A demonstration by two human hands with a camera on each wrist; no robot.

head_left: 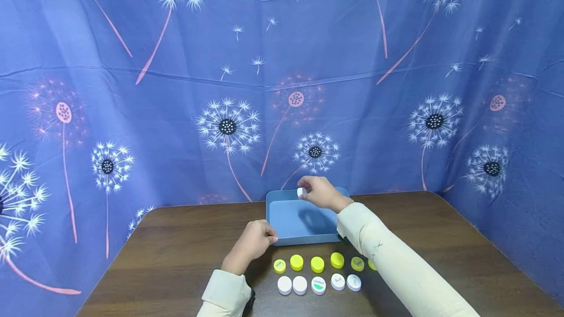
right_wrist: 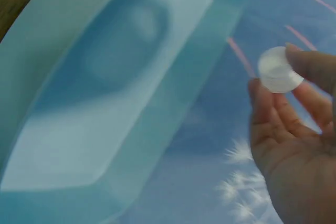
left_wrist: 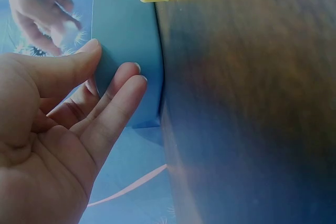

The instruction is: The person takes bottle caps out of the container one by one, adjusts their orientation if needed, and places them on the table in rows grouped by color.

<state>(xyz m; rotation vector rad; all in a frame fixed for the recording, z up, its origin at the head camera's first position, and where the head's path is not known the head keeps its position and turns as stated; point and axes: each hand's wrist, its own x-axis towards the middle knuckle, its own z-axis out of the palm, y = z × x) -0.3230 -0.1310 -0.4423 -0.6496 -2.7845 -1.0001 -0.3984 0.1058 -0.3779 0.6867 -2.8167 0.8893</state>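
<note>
A white bottle cap (head_left: 301, 192) is pinched between the thumb and fingers of my right hand (head_left: 320, 192), held up over the far part of a blue tray (head_left: 285, 216). In the right wrist view the cap (right_wrist: 280, 70) appears round and pale beside the tray's wall. My left hand (head_left: 252, 239) grips the tray at its near left corner. Seen from the left wrist, the thumb lies at the tray's rim (left_wrist: 121, 30) and two fingers lie along the outer wall. The inside of the tray holds only a shadow.
In front of the tray, yellow caps (head_left: 317, 264) line up in a row, one partly hidden by the right sleeve (head_left: 387, 258). Nearer stands a row of white caps (head_left: 318, 285), some with printing. A blue dandelion-print cloth (head_left: 176, 136) hangs behind the brown wooden table (head_left: 176, 248).
</note>
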